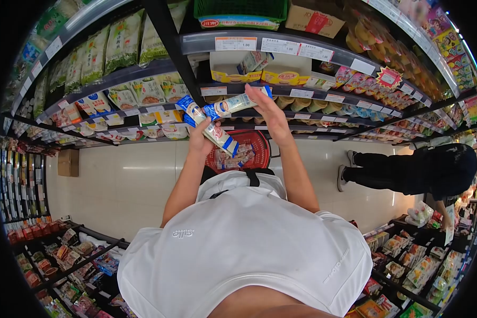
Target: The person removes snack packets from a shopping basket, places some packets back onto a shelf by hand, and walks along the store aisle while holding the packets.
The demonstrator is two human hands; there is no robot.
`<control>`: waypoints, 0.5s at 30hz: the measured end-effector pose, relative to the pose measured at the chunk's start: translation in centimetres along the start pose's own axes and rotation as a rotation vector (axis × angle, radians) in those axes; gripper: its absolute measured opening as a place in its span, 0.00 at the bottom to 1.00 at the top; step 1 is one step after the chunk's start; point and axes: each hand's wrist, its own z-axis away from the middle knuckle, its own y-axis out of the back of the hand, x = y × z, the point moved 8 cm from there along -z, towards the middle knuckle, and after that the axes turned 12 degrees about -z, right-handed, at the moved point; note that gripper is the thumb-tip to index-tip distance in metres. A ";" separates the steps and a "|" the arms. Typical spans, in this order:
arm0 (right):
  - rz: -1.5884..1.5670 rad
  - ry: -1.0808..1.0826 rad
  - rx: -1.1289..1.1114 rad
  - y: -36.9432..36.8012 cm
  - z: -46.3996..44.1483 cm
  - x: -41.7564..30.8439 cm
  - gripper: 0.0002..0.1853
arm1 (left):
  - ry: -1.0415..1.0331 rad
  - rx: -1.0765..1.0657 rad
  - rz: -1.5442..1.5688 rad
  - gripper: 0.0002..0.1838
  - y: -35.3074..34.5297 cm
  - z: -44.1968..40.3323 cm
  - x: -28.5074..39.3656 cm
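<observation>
My left hand (198,139) is closed around a long blue-and-white packet (215,133), which slants down to the right over the basket. A second blue-and-white packet (232,105) crosses toward the right, its left end overlapping the first near the top. Over that second packet's right end lies my right hand (270,115), fingers fairly straight and pressed across it; its thumb is hidden. Below both hands stands a red basket (261,142) on the floor, with several small packets (239,157) inside.
Shelves of packaged food rise ahead, with open yellow-and-white display boxes (283,78) and a green crate (241,9). A person in dark clothes (424,167) stands to the right. A cardboard box (68,162) sits on the floor at left. Racks of goods (74,265) lie behind me.
</observation>
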 end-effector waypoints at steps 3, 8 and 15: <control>0.135 -0.021 -0.058 0.0 -0.4 0.0 0.45 | -0.024 0.024 -0.057 0.16 -0.9 0.5 0.2; 0.355 -0.083 -0.170 0.1 -1.1 0.2 0.46 | -0.030 -0.002 -0.086 0.15 -0.3 -0.2 0.1; 0.392 0.109 -0.006 1.6 -3.0 -0.6 0.40 | -0.009 -0.016 -0.084 0.12 -0.9 -0.5 -0.1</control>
